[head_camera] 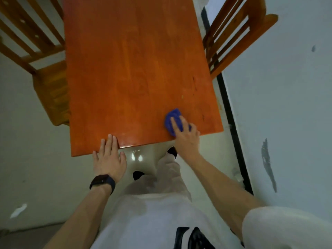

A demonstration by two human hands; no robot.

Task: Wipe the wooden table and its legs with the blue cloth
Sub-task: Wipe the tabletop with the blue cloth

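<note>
Head view: wiping the tabletop, near right corner.
The right hand (186, 139) grips the bunched blue cloth (173, 116), pressing it onto the wooden table (134, 69). The left hand (108, 157) lies flat on the near edge, fingers straight. Next, probably, come strokes across the rest of the top — the legs come later.

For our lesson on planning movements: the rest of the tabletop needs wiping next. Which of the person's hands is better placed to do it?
Right. The right hand holds the blue cloth on the wooden table; the left hand lies flat on its near edge, without a cloth.
</note>
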